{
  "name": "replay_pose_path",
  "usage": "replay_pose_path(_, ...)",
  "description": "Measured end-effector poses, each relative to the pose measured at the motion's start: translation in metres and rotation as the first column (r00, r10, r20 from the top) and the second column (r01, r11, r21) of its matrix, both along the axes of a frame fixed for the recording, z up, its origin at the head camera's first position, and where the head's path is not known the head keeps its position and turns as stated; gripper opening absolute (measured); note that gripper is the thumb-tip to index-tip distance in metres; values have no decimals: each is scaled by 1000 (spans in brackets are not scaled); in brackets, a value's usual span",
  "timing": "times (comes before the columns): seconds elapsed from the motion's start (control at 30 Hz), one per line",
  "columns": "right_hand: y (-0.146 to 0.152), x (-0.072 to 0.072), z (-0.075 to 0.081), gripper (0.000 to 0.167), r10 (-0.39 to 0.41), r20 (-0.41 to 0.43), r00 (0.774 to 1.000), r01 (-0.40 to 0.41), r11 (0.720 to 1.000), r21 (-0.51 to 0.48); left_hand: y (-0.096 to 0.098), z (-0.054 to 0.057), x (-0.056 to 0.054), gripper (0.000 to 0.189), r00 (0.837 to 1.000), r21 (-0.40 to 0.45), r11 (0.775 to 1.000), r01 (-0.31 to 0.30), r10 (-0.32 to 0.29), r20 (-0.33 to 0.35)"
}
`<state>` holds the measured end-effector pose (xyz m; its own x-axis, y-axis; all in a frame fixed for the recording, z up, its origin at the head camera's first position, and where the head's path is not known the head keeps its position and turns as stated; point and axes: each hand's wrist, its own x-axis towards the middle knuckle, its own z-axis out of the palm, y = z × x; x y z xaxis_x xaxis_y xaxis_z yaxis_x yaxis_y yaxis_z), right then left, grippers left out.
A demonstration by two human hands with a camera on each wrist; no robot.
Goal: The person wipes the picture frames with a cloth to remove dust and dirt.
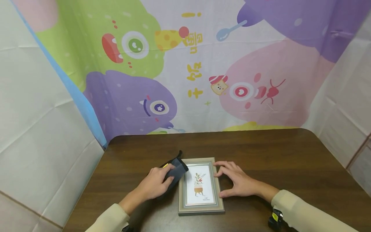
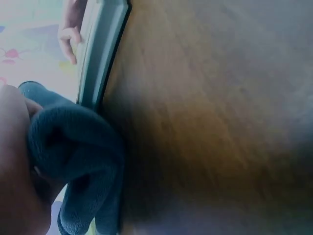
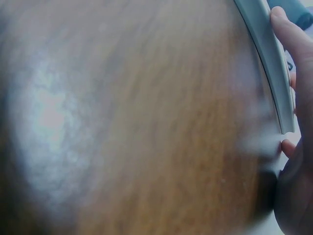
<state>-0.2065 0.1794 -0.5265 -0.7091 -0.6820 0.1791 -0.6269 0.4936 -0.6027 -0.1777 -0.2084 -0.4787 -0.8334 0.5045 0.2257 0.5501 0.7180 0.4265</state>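
A picture frame (image 1: 201, 210) with a small print of a potted plant lies flat on the table. My left hand (image 1: 155, 183) grips a folded dark grey-blue cloth (image 1: 177, 170), which rests over the frame's upper left edge. The left wrist view shows the thick folds of the cloth (image 2: 80, 132) in the fingers, beside the frame's side (image 2: 103, 49). At the frame's right side, my right hand (image 1: 239, 180) touches the edge with spread fingers and thumb. In the right wrist view, the thumb (image 3: 281, 19) lies against the rim (image 3: 269, 54).
The dark brown wooden table (image 1: 269, 154) extends on both sides of the frame. Behind it hangs a curtain (image 1: 197, 112) with cartoon monsters. Pale sheets (image 1: 52, 129) cover the walls at left and right. A black wrist device (image 1: 275, 219) sits at the right sleeve.
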Motion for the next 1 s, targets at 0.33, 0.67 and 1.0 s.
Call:
replay_pose_path(0.33, 0, 1, 0, 52, -11, 8, 1000, 11, 1000, -1, -4, -4, 24, 23, 989, 44, 989, 143, -141, -53)
replay_pose_path(0.67, 0, 2, -1, 52, -9, -5, 1000, 9, 1000, -7, -11, -13, 46, 26, 969, 116, 963, 242, -233, -86)
replay_pose_path(1.0, 0, 1, -1, 52, -5, -12, 1000, 5, 1000, -7, -16, -17, 53, 28, 929, 183, 916, 358, -329, -172)
